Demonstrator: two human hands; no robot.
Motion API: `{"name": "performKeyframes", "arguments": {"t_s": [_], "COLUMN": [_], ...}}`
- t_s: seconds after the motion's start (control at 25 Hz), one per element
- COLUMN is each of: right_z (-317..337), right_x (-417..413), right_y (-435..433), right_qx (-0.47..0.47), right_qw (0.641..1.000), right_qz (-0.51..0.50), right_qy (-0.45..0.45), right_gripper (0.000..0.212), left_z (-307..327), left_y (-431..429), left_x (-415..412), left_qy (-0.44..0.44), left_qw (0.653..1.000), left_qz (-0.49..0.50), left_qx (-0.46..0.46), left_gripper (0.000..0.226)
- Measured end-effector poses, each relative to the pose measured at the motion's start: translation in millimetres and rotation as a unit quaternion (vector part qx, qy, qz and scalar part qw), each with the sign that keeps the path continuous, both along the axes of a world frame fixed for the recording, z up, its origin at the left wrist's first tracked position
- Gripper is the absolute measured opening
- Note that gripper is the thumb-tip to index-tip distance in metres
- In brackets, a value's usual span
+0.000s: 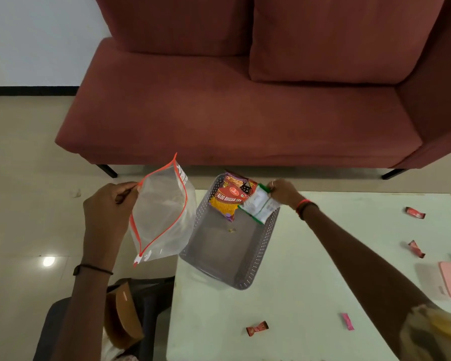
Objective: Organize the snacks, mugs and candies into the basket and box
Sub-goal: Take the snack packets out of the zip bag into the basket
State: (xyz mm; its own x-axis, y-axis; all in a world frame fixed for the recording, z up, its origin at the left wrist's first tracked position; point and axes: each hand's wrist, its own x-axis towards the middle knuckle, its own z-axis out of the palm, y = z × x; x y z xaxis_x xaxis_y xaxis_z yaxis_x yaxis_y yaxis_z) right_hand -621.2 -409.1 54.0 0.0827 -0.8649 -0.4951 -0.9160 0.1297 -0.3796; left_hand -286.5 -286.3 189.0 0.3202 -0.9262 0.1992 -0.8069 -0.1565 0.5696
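L hand (107, 204) gripping empty zip bag (164, 214), R hand (284, 191) holding snack pkts (258, 207) over basket (245, 277), candies (257, 328) loose on table (297, 256)

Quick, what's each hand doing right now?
Left hand: closed on the clear zip bag.
Right hand: closed on the green-and-white snack packet.
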Motion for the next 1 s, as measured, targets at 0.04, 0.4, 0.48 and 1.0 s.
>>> {"name": "performKeyframes", "arguments": {"t_s": [0.04,0.4,0.48,1.0], "right_z": [-19,-105,-113,-135], "right_x": [3,25,27,35], "right_y": [3,-11,-18,-8], "right_qx": [0.007,0.045,0.046,-0.13], "right_qw": [1.0,0.998,0.998,0.98], "right_qz": [0.011,-0.007,0.005,-0.024], "right_qy": [0.023,0.038,0.046,0.151], "right_gripper": [0.033,0.036,0.036,0.028], "left_z": [-2,-23,-29,-37], "left_y": [-2,-9,-10,-20], "left_x": [2,23,26,23], "left_qy": [0.001,0.031,0.044,0.104], "left_qw": [1.0,0.999,0.999,0.994], "left_qz": [-0.002,-0.025,-0.024,-0.013], "left_qx": [0.0,0.009,0.014,0.02], "left_gripper": [0.022,0.023,0.023,0.022]}}
